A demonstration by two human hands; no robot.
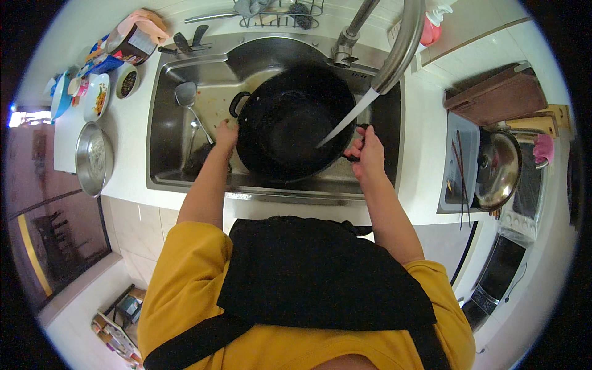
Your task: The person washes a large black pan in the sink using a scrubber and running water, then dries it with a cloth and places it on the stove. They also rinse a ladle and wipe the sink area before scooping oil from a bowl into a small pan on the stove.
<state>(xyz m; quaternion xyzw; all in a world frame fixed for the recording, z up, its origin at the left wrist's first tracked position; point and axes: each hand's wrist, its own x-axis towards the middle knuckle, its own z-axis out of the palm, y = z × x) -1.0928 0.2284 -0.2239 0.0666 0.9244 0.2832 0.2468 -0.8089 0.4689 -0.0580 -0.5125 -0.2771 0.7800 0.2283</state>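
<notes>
A large black wok [296,125] sits tilted in the steel sink [296,196]. Water from the curved faucet [407,46] runs into it. My right hand [367,150] is closed around the wok's handle on the right side. My left hand [226,136] touches the wok's left rim, just below the other loop handle [237,104]; its fingertips are partly hidden, so its grip cannot be told. A metal spatula [186,95] lies in the sink left of the wok, beside a spoon-like utensil and a dark object partly behind my left forearm.
Left on the counter stand a steel bowl [94,159], a plate of food [97,98] and a small bowl [127,81]. Knives [182,42] stand at the sink's back left corner. At right are a grey tub [458,162], chopsticks, a wok lid [499,171] and a brown board [499,95].
</notes>
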